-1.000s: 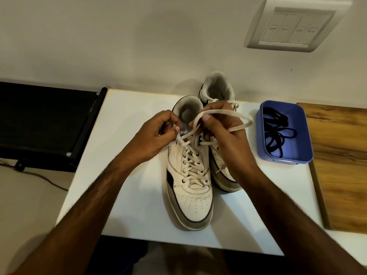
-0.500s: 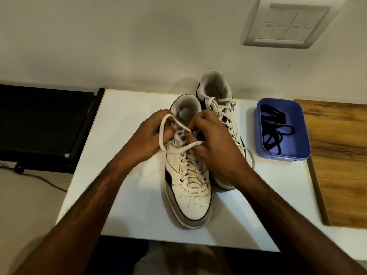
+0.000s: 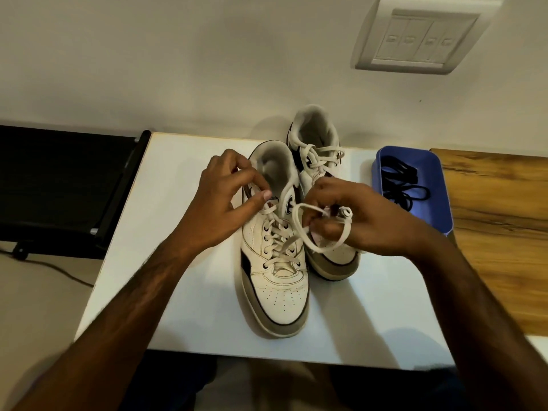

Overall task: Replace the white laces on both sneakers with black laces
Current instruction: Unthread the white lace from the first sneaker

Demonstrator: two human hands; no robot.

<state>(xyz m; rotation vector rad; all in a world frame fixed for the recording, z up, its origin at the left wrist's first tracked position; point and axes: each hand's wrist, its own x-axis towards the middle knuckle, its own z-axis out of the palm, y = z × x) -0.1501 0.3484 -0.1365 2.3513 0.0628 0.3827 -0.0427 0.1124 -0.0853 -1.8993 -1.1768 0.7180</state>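
Right now I am working on the nearer of the 2 sneakers, the front sneaker [image 3: 274, 280], which is standing toe toward me on the white bench [image 3: 189, 307]. My left hand [image 3: 221, 203] is gripping the top of its tongue area, with the thumb pressing near the upper eyelets and the fingers curling over the collar. My right hand [image 3: 353, 216] is pinching the white lace [image 3: 299, 232], and a loose loop of it is hanging from my fingers down toward the middle eyelets; the lower eyelets are still threaded. Just behind and to the right, touching the first shoe, the back sneaker [image 3: 315, 157] is sitting with its own white lace tied in a bow, partly hidden by my right hand. Further right, near the bench edge, a blue tray [image 3: 444, 209] is holding the black laces [image 3: 403, 185] in a loose tangle. Beyond it a wooden surface [image 3: 498, 218] is showing, and a switch plate [image 3: 418, 40] is sitting on the wall above.
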